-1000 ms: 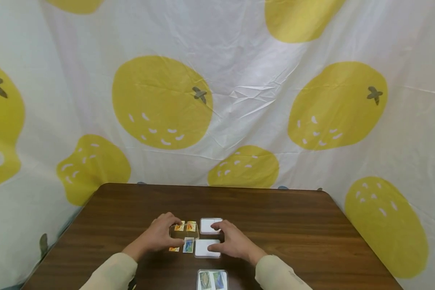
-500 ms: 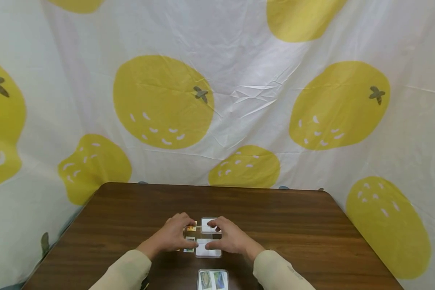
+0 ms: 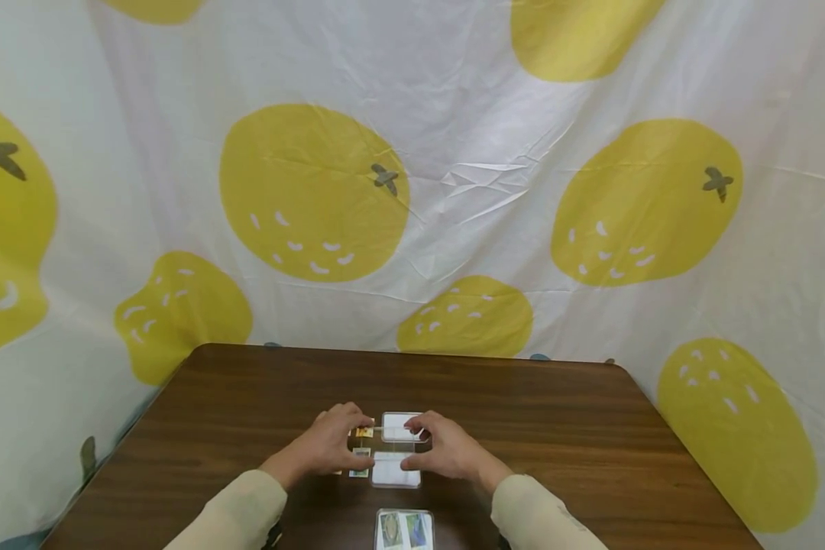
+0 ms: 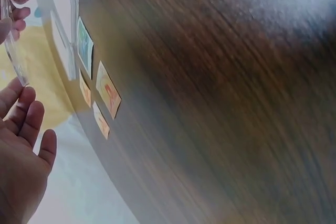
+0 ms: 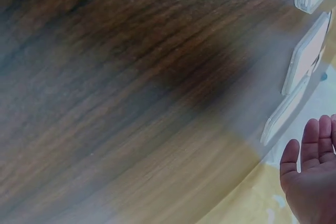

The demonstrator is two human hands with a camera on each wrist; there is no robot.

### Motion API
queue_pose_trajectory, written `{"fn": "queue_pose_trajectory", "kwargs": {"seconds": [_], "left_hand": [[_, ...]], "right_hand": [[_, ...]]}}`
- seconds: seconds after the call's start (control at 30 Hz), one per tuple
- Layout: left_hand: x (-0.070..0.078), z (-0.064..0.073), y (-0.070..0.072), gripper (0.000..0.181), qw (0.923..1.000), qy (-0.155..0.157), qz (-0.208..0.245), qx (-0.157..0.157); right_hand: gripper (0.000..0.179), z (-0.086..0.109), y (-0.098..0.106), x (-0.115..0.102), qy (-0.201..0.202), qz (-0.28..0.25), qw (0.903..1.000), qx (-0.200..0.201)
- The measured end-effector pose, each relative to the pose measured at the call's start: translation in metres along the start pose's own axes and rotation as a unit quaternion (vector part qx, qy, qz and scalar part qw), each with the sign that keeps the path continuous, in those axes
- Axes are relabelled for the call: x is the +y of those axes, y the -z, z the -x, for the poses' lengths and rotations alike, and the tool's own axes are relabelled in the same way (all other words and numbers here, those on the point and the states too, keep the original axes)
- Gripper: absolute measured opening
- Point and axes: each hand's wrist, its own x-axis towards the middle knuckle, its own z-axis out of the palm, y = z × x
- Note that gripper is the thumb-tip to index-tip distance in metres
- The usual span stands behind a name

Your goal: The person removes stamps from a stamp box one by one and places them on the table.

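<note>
Between my two hands, a thin clear plastic lid is held above the table. My left hand pinches its left edge between thumb and fingers. My right hand grips its right edge, though in the right wrist view the fingertips are cut off. Beneath the lid lie two flat clear cases with white inserts, a far case and a near case. Small stamp-like pictures lie left of the cases: a blue-green one and several orange ones, the nearest orange picture flat on the wood.
Closer to me lies another clear case containing two small pictures. All of this rests on a dark brown wooden table. A white curtain with yellow fruit prints hangs behind the table's far edge.
My left hand has moved right, carrying the clear lid from above the small pictures to over the white-insert cases. My right hand has taken hold of the lid's other edge.
</note>
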Motion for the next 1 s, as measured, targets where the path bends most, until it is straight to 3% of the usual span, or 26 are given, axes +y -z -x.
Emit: {"fn": "queue_pose_trajectory", "kwargs": {"seconds": [0.23,0.47,0.8,1.0], "left_hand": [[0.000,-0.001,-0.005,0.051,1.0000,-0.002,0.000,-0.009],[0.001,-0.001,-0.015,0.048,0.9999,-0.010,-0.013,0.000],[0.002,0.000,-0.023,0.054,0.9994,-0.019,-0.026,-0.011],[-0.001,0.000,-0.030,0.057,0.9985,-0.018,-0.049,-0.017]], "right_hand": [[0.059,0.002,-0.002,0.004,-0.021,0.035,0.9990,-0.018],[0.057,0.006,-0.006,0.013,-0.015,0.057,0.9981,-0.015],[0.061,0.008,-0.011,0.022,0.003,0.137,0.9904,-0.021],[0.062,0.009,-0.013,0.022,-0.004,0.158,0.9871,-0.027]]}}
